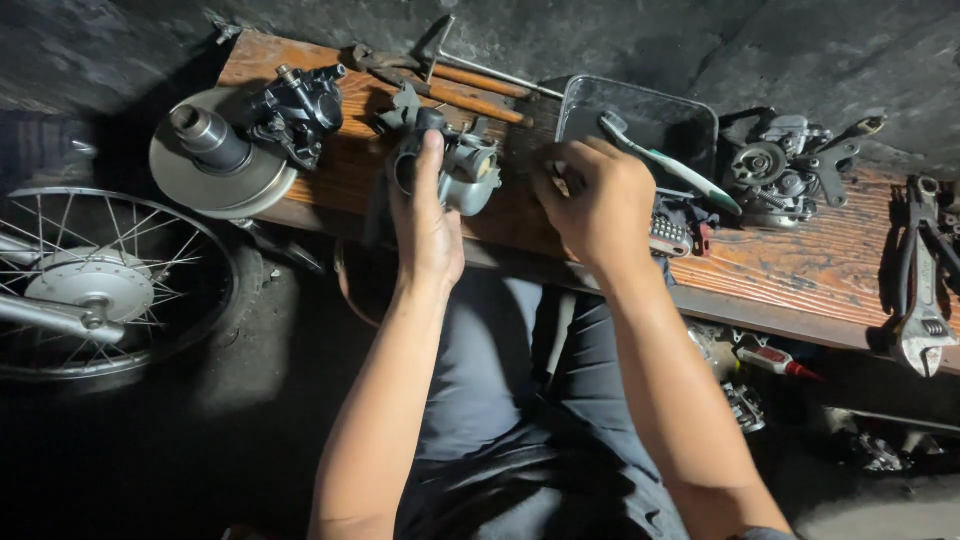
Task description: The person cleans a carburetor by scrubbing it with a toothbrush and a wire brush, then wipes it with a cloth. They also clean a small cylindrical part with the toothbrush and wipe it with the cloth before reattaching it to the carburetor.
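My left hand [428,225] grips a grey metal carburetor [466,168] and holds it just above a worn wooden bench [800,270]. My right hand [598,205] is curled next to it, fingers pinched together near the carburetor's right side; whether they hold a small part I cannot tell. Just beyond my right hand stands a dark rectangular tray [640,120] with a toothbrush [672,165] lying across it.
A clutch pulley [215,160] and a black engine part [295,110] sit at the bench's left end. Hand tools [450,80] lie at the back. Another carburetor [790,165] and an adjustable wrench [925,290] are at right. A spoked wheel [100,280] lies on the floor at left.
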